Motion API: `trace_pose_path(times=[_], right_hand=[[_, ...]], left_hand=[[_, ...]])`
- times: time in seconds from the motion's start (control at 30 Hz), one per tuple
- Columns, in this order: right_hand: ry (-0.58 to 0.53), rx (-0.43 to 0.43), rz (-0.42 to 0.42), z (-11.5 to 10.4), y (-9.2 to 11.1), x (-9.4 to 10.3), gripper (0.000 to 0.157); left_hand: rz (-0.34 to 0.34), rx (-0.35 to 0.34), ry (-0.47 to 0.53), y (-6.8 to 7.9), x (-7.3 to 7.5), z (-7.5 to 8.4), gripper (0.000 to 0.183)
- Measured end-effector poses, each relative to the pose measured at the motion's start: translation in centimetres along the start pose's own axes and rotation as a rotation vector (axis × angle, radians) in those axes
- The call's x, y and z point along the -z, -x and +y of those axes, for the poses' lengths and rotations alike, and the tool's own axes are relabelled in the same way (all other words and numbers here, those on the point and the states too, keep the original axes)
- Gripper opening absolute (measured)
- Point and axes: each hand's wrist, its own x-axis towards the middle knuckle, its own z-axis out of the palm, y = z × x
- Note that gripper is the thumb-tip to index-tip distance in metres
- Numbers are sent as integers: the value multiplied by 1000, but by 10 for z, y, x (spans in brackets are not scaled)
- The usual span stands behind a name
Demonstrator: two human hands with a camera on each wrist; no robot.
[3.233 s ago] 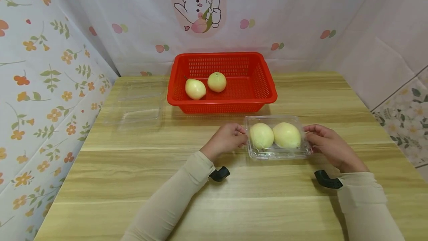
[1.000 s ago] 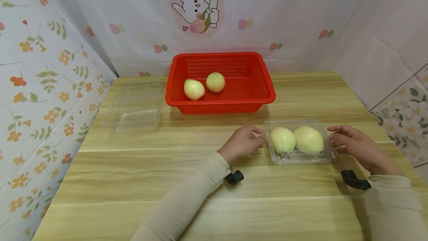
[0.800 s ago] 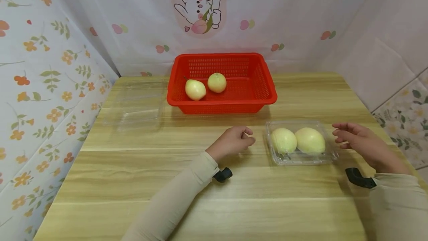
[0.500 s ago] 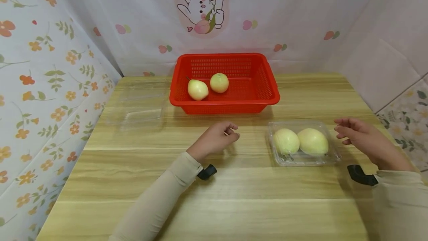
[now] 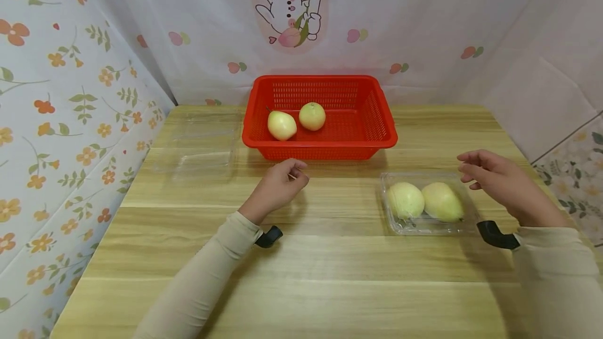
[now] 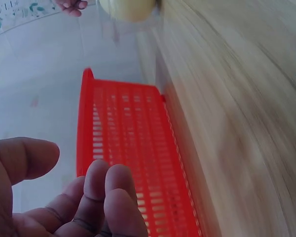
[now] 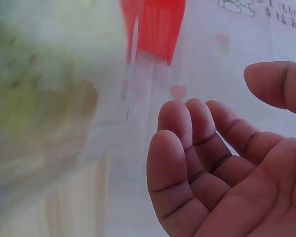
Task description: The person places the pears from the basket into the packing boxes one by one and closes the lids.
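A clear plastic clamshell box [image 5: 391, 224] with two pale yellow pears [image 5: 406, 200] lies on the right of the table. Just past its right end hovers my right hand [image 5: 506, 184], fingers loosely bent and nothing in them; the right wrist view shows bare fingertips [image 7: 166, 153] beside the blurred box. My left hand [image 5: 278, 187] hangs in front of the red basket [image 5: 320, 144], likewise holding nothing, with thumb and fingers apart in the left wrist view. Inside the basket, to the left, sit a pear with a stem [image 5: 281, 125] and a rounder yellow-green fruit [image 5: 312, 116].
Clear plastic packaging [image 5: 202, 160] lies at the back left of the wooden table [image 5: 301, 276], left of the basket. Patterned cloth [image 5: 207, 25] hangs behind and at the sides, close to the table's back edge.
Both hands held the clamshell box by its ends; it shifted right and they let go. My left hand has since moved left to the basket's front, while my right has risen slightly.
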Motion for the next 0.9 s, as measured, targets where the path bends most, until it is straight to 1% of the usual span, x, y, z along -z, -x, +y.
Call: trace_pose_path(times=[0.13, 0.33, 0.47, 0.67, 0.73, 0.9], right_hand=[[-3, 0, 5, -9, -4, -2, 59], [1, -2, -5, -20, -13, -6, 57], [1, 3, -4, -30, -21, -9, 56], [-42, 22, 12, -43, -32, -13, 52], [-60, 33, 14, -46, -35, -15, 50], [-44, 46, 25, -54, -42, -20, 47]], left_hand=[[22, -14, 5, 2, 9, -1, 28], [72, -33, -2, 5, 24, 3, 24], [117, -59, -23, 6, 36, 4, 27], [194, -56, -60, 8, 53, 4, 30], [214, -61, -75, 7, 59, 5, 29], [235, -83, -106, 1, 71, 12, 27]])
